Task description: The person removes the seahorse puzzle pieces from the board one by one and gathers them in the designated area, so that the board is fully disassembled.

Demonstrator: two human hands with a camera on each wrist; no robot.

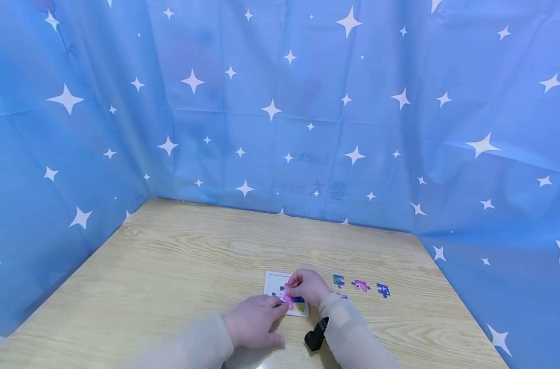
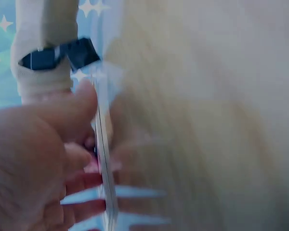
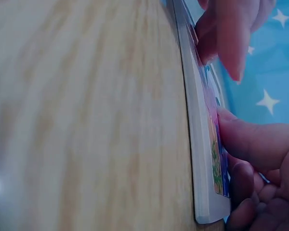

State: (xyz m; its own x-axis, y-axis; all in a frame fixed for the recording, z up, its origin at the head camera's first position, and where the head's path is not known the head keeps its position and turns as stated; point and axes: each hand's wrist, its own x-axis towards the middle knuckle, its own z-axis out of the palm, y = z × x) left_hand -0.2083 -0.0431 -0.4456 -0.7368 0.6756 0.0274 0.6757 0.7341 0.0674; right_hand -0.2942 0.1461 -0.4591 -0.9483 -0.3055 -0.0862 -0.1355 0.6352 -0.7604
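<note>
A small white-framed jigsaw puzzle [image 1: 271,278] lies on the table between both hands, with joined pink, blue and green pieces [image 1: 300,307] in its near part. My right hand [image 1: 309,287] reaches over the frame's right side, its thumb and index finger pinching a pink puzzle piece at the picture's middle; the fingertips hide most of that piece. From the near left, my left hand [image 1: 254,322] lies with its fingers extended onto the puzzle's near left part. In the left wrist view, its fingertips touch the frame's edge [image 2: 106,168]. The right thumb [image 3: 241,139] touches the picture's surface.
Loose jigsaw pieces lie right of the frame: a blue-green one [image 1: 338,280], a pink one [image 1: 360,285] and a dark blue one [image 1: 383,290]. Another [image 1: 343,296] is partly hidden by the right wrist. A black wrist camera [image 1: 316,335] sits under the right sleeve. Starry blue curtains [image 1: 270,133] enclose the wooden table [image 1: 192,246].
</note>
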